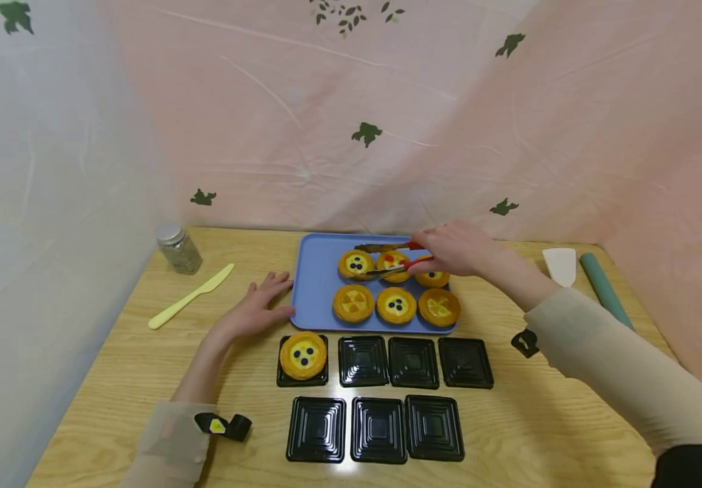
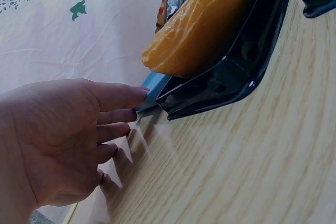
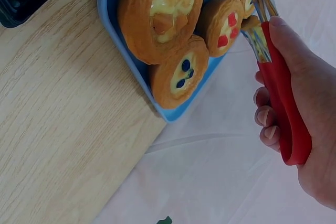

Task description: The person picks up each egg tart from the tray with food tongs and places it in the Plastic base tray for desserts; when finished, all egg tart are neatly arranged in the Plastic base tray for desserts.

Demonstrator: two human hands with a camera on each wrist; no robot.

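My right hand (image 1: 457,249) grips red-handled tongs (image 3: 286,103) over the blue tray (image 1: 314,285). Their metal arms are spread, one at the back and one at the front of a blueberry-topped tart (image 1: 357,260) in the back row. A red-topped tart (image 1: 392,259) lies beneath the tongs' arms. Several more tarts fill the tray's right part, among them a front-row blueberry tart (image 1: 396,306). With fingers extended, my left hand (image 1: 259,308) rests at the tray's left edge, its fingertips right at the rim. Another blueberry tart (image 1: 304,356) sits in a black square container nearest that hand.
Several black square containers (image 1: 363,361) stand in two rows before the tray. Left of it are a yellow plastic knife (image 1: 192,296) and a lidded glass jar (image 1: 180,251). A white spatula-like piece (image 1: 561,266) and a green roller (image 1: 606,288) lie at right. Cloth hangs behind.
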